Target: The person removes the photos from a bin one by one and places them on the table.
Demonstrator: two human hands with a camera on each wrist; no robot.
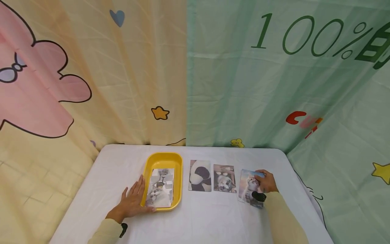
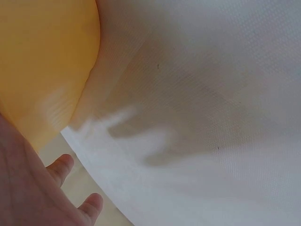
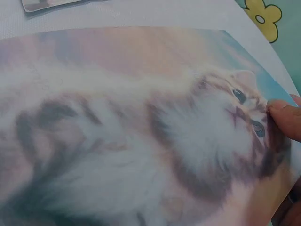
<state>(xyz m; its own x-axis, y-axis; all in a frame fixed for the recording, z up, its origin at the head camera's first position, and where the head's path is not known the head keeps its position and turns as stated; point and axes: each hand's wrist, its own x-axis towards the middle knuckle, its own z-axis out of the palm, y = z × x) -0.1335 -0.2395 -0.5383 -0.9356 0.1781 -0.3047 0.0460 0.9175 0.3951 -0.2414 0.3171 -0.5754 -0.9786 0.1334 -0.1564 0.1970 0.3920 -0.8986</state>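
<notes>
Watching right hand (image 1: 269, 182) pinch kitten card (image 1: 251, 183) near its far-right corner, thumb (image 3: 285, 118) on its face. I see left hand (image 1: 131, 202), fingers spread, touching yellow tray (image 1: 164, 160).

Head view bright; L-wrist view shadowy, poss. blurred.

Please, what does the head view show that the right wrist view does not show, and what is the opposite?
Only the head view shows the yellow tray, the card in it and the left hand.
Only the right wrist view shows the kitten's eyes clearly.
Both show the kitten card, the right hand holding it, the white table and a yellow flower on the green curtain.
</notes>
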